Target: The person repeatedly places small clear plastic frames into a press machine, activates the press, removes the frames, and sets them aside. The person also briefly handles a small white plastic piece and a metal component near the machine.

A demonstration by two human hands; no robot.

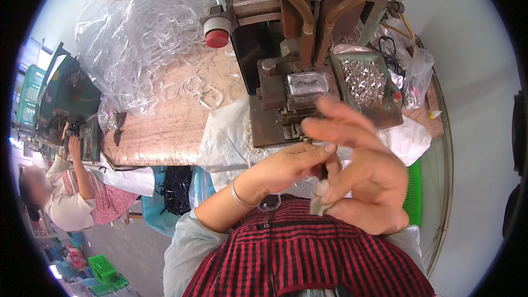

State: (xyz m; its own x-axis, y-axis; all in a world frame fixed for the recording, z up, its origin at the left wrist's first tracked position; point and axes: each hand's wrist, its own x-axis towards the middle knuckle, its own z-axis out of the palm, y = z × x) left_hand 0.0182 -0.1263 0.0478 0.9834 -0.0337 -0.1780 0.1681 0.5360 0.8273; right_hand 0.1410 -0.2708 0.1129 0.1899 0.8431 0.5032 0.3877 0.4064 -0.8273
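My left hand (289, 168), with a bangle at the wrist, is closed in front of the press, its thumb against the bent fingers. What it may hold is hidden. Close beside it, my right hand (368, 176) has thumb and a finger pinched at a small greyish-white scrap (318, 198), like cloth or tape. Its other fingers are raised toward the machine and slightly blurred. Just beyond both hands is the press's metal die block (275, 110), bearing a clear rounded-rectangular piece (308, 84).
A tray of small shiny metal parts (363, 81) sits right of the press. Left are a red push button (216, 38), loose clear plastic frames (210, 98) and a big clear bag of them (159, 38). Another person (74, 198) works at a machine far left.
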